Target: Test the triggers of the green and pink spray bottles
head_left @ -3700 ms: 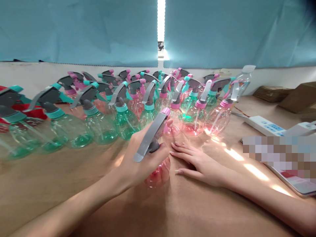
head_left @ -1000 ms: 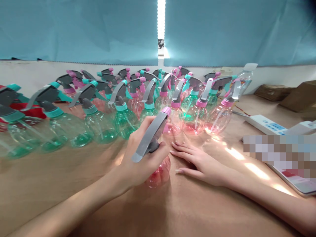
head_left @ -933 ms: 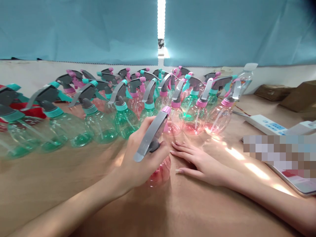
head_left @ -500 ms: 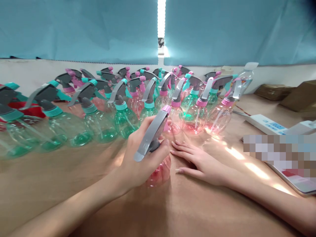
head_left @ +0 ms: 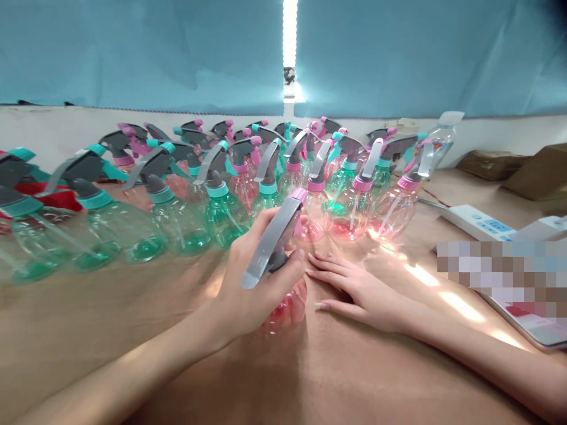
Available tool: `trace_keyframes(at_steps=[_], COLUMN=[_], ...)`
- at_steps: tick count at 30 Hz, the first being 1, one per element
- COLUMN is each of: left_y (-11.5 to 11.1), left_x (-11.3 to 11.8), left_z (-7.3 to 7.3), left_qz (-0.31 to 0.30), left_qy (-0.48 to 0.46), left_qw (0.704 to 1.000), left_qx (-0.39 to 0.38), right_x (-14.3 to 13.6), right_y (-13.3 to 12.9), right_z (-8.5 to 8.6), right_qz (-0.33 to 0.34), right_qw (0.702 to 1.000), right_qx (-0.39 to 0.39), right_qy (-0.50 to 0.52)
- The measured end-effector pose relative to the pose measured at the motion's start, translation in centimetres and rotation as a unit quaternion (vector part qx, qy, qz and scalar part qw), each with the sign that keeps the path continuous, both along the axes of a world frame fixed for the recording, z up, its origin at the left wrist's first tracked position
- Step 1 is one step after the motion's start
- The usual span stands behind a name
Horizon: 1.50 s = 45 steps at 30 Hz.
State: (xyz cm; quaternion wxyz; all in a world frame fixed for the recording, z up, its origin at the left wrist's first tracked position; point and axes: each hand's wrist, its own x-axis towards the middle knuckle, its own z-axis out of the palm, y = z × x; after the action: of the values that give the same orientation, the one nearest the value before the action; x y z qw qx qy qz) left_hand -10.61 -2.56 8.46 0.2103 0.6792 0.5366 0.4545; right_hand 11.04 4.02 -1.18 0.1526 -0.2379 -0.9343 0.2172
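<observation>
Head cam: L hand [head_left: 234, 289] is wrapped round the neck of a pink spray bottle [head_left: 287, 310], grey lever sticking out over the thumb side. Bottle's approx upright, front & center on the table [head_left: 354, 378], ahead of the rows. R hand [head_left: 361, 289] lies palm down just beside it, fingers a bit spread, holding nothing. Behind: green spray bottles [head_left: 225, 218] mostly L, pink spray bottles [head_left: 349, 215] more to the R, w/ a clear water bottle [head_left: 440, 141] at the back. Far R: power strip [head_left: 478, 223] + brown boxes [head_left: 491, 165].
</observation>
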Motion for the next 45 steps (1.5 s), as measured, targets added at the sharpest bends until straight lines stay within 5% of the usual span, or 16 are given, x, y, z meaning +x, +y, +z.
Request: trace_keyframes(at_steps=[45], left_y=[0.02], left_x=[-0.03], left_z=[-0.04], left_qz=[-0.01], left_qy=[-0.009], left_qw=[1.0], left_qx=[-0.004], right_x=[0.1], right_y=[0.02], right_z=[-0.12], right_qz=[-0.003], right_qw=[1.0], right_qx=[0.002], right_qy=[0.003])
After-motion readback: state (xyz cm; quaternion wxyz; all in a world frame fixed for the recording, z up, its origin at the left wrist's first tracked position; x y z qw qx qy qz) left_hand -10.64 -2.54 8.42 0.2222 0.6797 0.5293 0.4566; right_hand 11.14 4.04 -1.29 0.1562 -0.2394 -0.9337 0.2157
